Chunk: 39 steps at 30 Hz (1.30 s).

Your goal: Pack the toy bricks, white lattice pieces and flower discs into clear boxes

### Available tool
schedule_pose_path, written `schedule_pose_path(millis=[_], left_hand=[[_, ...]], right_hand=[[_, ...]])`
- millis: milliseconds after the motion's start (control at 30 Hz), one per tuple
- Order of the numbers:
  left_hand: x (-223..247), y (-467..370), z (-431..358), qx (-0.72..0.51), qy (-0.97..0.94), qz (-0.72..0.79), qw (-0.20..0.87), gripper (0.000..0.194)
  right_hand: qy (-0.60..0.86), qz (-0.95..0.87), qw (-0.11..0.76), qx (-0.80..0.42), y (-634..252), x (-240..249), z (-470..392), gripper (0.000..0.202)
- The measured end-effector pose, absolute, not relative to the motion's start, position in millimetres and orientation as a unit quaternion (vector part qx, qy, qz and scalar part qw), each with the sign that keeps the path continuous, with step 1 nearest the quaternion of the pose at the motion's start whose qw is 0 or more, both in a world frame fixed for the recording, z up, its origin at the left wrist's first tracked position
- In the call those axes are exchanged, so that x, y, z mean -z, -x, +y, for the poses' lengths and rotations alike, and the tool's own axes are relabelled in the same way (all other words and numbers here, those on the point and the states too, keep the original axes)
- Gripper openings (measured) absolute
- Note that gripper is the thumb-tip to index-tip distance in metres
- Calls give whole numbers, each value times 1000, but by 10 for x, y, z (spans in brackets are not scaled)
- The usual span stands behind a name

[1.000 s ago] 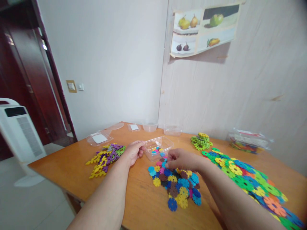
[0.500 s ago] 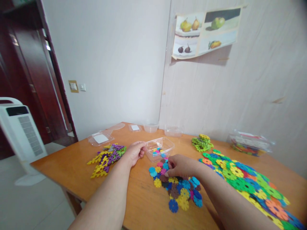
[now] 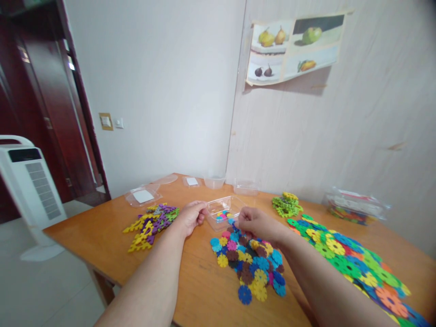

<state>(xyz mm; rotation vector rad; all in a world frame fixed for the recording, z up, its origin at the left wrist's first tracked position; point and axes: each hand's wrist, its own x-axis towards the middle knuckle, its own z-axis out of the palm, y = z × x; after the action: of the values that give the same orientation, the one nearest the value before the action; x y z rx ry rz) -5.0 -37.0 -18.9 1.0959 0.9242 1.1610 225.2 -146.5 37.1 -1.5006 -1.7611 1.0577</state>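
My left hand (image 3: 195, 215) pinches the left rim of a clear plastic container (image 3: 241, 206). Inside the container lie several small flower-shaped discs (image 3: 223, 215) in blue, pink and yellow. At the container's near right corner, my right hand (image 3: 254, 223) has its fingertips closed on a small blue flower disc (image 3: 235, 224), partly covered by the fingers. Below that hand spreads a pile of flower discs (image 3: 260, 263) in blue, yellow, brown and pink, some hidden by the hand.
Yellow and purple notched pieces (image 3: 153, 225) lie left of my left forearm. Larger flower discs (image 3: 354, 259) cover the right side, with green pieces (image 3: 286, 205) behind. Clear lids (image 3: 143, 196), a round tub (image 3: 214, 181) and a filled box (image 3: 356, 206) stand along the back.
My right hand has risen from the disc pile and moved slightly toward the container, with a blue disc at its fingertips. My left hand stays on the rim.
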Motion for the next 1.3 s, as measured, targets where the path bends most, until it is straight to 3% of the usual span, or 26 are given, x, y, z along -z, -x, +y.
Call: schedule_pose_path(millis=[100,167,233,333,467,600,933,1167,1300], left_hand=[[182,48,-377,-501,-474,400,604,26],[172,47,-386,-500,-474,402,602,26],[161,45,-396,-502,-475,405,599,26],[153,48,-404,-500,-480,406,596,27],[165,68,-388,-498,-486,399,597,30],[169,90,-360,-498,-490,395,596,32],[147,100,-363,-485,-505,395,595,33],[161,99,-368,-495,-506,388,590,33],[157,94,-375,-493,-498,394,595,31]], right_hand=[[538,-583,427,-434,-2243,-414,-1424,17],[529,-571,454,-434,-2262,-429,-1413,17],[556,-610,403,-396,-2300,-424,-1418,15],[618,-690,256,-276,-2361,-391,-1442,14],[658,-727,84,-178,-2395,-362,-1473,28],[662,-734,25,-148,-2380,-391,-1495,38],[636,-736,85,-218,-2376,-336,-1433,10],[640,-716,127,-249,-2469,-387,-1432,13],[619,-690,247,-283,-2413,-359,-1393,12]])
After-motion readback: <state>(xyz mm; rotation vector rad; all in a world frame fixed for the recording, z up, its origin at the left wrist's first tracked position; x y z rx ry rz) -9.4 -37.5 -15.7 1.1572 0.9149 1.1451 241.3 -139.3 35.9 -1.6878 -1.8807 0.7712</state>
